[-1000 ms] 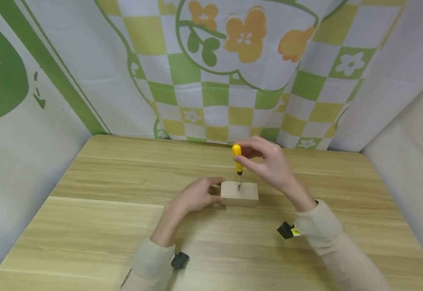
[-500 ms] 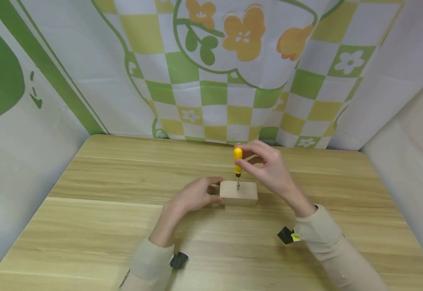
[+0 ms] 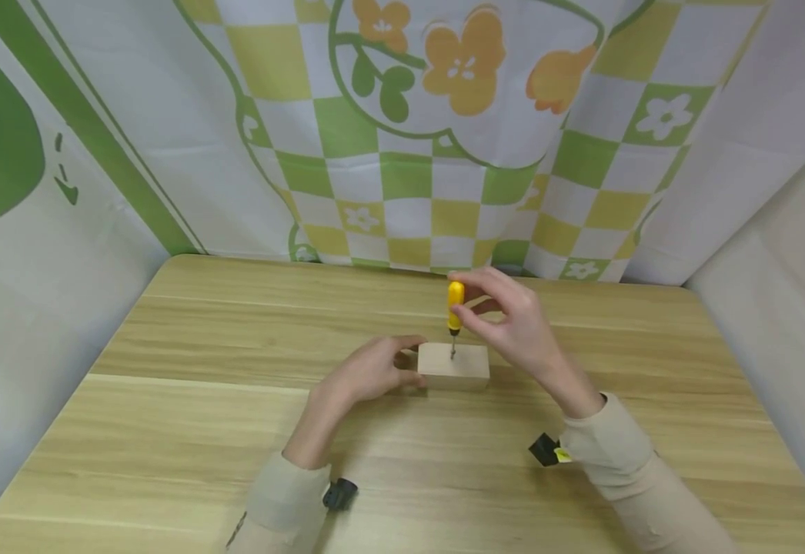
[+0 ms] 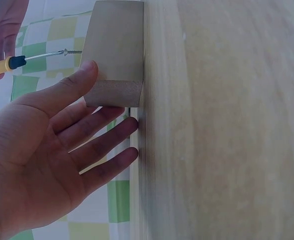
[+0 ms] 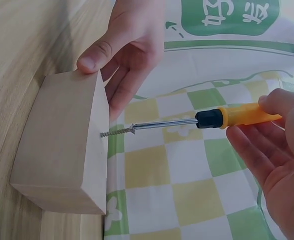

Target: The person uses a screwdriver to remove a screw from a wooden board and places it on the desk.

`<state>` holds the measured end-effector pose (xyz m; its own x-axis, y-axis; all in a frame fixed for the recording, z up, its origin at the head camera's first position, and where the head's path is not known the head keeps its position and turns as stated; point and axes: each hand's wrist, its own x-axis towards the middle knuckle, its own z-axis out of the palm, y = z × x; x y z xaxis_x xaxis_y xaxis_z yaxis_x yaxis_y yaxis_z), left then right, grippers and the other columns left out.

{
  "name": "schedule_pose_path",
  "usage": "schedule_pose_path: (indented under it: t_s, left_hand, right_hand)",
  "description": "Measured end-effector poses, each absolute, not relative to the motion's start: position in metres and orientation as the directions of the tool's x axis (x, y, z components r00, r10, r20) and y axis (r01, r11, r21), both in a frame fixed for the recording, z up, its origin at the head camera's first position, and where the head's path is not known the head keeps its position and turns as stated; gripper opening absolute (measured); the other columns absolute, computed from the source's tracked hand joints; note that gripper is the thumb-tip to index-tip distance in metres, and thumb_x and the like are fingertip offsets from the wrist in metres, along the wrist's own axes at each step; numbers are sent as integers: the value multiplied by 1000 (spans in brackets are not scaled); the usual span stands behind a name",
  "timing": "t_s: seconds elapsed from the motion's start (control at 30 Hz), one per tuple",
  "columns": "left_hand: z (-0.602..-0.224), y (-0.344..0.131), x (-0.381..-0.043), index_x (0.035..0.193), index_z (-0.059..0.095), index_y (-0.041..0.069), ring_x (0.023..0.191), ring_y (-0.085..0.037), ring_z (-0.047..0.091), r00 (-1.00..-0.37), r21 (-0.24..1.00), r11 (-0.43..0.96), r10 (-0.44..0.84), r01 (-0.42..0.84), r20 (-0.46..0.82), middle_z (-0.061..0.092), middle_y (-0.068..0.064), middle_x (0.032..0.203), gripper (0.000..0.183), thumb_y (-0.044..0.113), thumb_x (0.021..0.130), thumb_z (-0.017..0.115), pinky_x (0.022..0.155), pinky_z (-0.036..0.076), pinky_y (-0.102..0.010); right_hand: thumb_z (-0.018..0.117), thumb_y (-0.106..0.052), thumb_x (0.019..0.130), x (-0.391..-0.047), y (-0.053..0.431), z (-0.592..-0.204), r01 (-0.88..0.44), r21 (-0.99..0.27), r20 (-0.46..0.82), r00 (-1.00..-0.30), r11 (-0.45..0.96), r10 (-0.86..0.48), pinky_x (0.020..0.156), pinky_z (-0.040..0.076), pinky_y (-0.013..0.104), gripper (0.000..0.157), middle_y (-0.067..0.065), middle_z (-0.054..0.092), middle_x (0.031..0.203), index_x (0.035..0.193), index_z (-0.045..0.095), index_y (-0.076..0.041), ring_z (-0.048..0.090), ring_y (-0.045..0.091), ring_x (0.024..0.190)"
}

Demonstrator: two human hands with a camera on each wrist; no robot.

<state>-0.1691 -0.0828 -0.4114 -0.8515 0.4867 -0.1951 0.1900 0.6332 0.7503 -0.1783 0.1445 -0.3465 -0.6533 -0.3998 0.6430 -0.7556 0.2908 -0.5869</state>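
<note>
A pale wooden block lies on the table, with a screw standing in its top face, much of the thread exposed. My right hand pinches the yellow handle of a screwdriver between thumb and fingers, holding it nearly upright. In the right wrist view the screwdriver's tip meets the screw's head. My left hand grips the block's left end, thumb on the near side and index finger on the far side. Its other fingers spread loosely beside the block in the left wrist view.
The wood-grain table reaches back to a patterned curtain just behind the work. White fabric hangs at both sides. A black wrist camera sits at the left sleeve, another black camera at the right one.
The screwdriver's tip, slightly apart from the screw's head a second ago, has come down onto it, and the handle has shifted slightly right. My left hand stays on the block.
</note>
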Motion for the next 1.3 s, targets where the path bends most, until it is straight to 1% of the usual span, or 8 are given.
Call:
schedule_pose_path:
  t_s: [0.23,0.47,0.53,0.63,0.8,1.0,1.17,1.3]
  left_hand:
    - [-412,-82,-169,146,49,11,120,-25,65,-853,756,626,487,190,-190,60,-9,140,65,26,88,76,103,51,-42]
    - [-412,-82,-170,146,50,11,119,-26,65,-853,759,621,490,194,-182,59,-9,141,65,26,88,76,102,52,-43]
    - [-412,-82,-170,146,50,10,119,-26,65,-852,761,619,491,196,-180,59,-9,141,65,25,89,76,102,52,-43]
    - [-412,-82,-170,146,50,10,117,-25,66,-854,761,618,489,196,-177,60,-9,140,65,25,88,76,101,53,-42]
    - [-412,-82,-169,146,50,10,117,-24,66,-858,754,628,480,192,-181,61,-8,139,66,26,88,77,103,52,-43]
    - [-413,-81,-170,146,50,10,118,-25,66,-857,754,628,482,191,-185,60,-9,140,66,27,88,76,104,51,-43]
    - [-413,-81,-171,146,50,11,119,-25,65,-853,756,627,486,189,-189,60,-8,140,66,26,88,76,105,50,-43]
    - [-412,-81,-171,146,50,11,120,-25,64,-853,752,631,486,190,-192,60,-8,140,66,26,88,76,106,49,-43]
  right_hand:
    - [74,8,83,-177,143,-345,-754,-565,647,-657,336,-387,71,59,19,43,12,69,103,125,66,0,70,25,91]
    - [74,11,82,-178,144,-344,-788,-499,669,-614,361,-418,68,62,29,49,14,70,103,129,63,2,72,25,88]
    - [73,11,82,-178,144,-342,-796,-480,667,-604,369,-437,69,62,28,50,13,70,104,130,63,1,71,23,87]
    - [72,10,84,-177,144,-341,-798,-475,659,-602,372,-450,70,61,25,46,11,69,102,128,64,-1,69,20,85]
    - [75,2,85,-173,141,-341,-773,-512,656,-633,374,-411,68,61,24,32,9,70,100,116,70,-2,69,18,85]
    - [77,2,82,-171,140,-343,-742,-562,650,-670,366,-359,66,59,19,32,14,75,97,112,64,2,74,22,80]
    - [77,5,82,-169,141,-343,-757,-565,663,-653,329,-365,65,59,19,29,16,76,96,107,63,5,76,23,76]
    - [73,6,85,-169,142,-342,-762,-569,661,-647,308,-380,68,59,19,25,17,76,100,108,64,4,76,24,81]
